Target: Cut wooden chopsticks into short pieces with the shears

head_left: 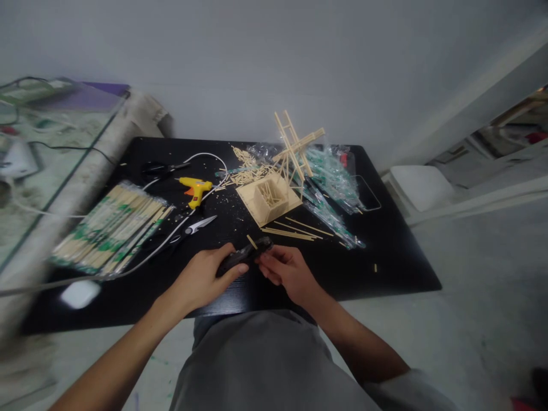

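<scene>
My left hand is wrapped around a black hand tool, its exact kind unclear, held above the front edge of the table. A short piece of thin wooden stick pokes up past the tool's far end. Closed in a pinch at that end, my right hand grips the stick's lower part, which its fingers mostly hide. Beyond the hands stands a model windmill of wooden sticks, with crossed blades, on a square wooden base beside a stick-filled box.
To the left lie a yellow glue gun, scissors, black-handled scissors and wrapped chopsticks. A white cable crosses the table. Loose sticks, cut pieces and plastic wrappers surround the model.
</scene>
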Tool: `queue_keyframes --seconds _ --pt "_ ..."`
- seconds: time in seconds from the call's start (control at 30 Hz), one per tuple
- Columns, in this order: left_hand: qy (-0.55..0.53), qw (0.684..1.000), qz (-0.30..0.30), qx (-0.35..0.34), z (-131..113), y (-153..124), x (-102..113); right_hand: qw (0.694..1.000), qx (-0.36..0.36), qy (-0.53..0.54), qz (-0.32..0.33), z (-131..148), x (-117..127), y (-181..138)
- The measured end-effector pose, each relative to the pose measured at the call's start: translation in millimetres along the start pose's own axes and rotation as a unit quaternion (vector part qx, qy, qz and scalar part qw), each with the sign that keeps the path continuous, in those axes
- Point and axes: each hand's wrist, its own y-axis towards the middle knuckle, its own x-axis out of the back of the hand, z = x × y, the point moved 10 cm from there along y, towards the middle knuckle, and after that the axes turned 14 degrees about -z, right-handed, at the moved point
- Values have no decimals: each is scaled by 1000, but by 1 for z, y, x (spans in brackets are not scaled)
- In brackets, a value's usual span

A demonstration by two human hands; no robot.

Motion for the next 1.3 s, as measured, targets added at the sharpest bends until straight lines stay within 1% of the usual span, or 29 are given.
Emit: queue_keyframes --seconds 0.13,0.2,0.3,0.4,0.5,0.6,0.67,0.73,0.77,0.83,0.9,0.93,1.0,1.13,1.3 --pt "-15 1000 8 -16 0 -1 -1 990 -108 69 58 -15 -10 -4" --pt "-14 1000 15 -13 2 -1 -2 985 -132 89 71 -18 -12 -7" --pt "-3 1000 19 -7 2 -2 -1 982 -141 102 78 -19 -14 -7" --pt "1 1000 15 -11 -1 -1 1 983 -135 97 73 -19 -12 -6" --pt "-8 1000 9 -6 -1 -1 3 990 -101 72 60 -13 -10 -4" --pt "-28 999 15 11 2 -1 2 998 -33 12 47 0 -7 -4" --pt "-38 999 16 20 5 -1 3 999 19 -21 26 10 -3 -4" --pt "-41 999 17 24 7 -1 3 998 60 -25 -1 18 3 -3" --pt "-43 999 20 25 7 -1 3 997 71 -22 -4 21 5 -3" --pt "-44 998 33 24 8 -2 0 997 72 -17 25 23 2 -2" --pt "-47 998 48 18 7 -4 -4 995 57 -11 79 24 -6 -3" --pt "-48 997 50 15 7 -5 -5 994 47 -5 103 24 -9 -3" --pt "-50 998 44 14 8 -6 -5 991 27 6 130 24 -12 -3" --pt "-56 997 39 25 9 -7 -4 989 -12 32 142 20 -13 -3" --pt "-69 996 55 30 3 -5 -6 988 -29 54 140 14 -12 -2"
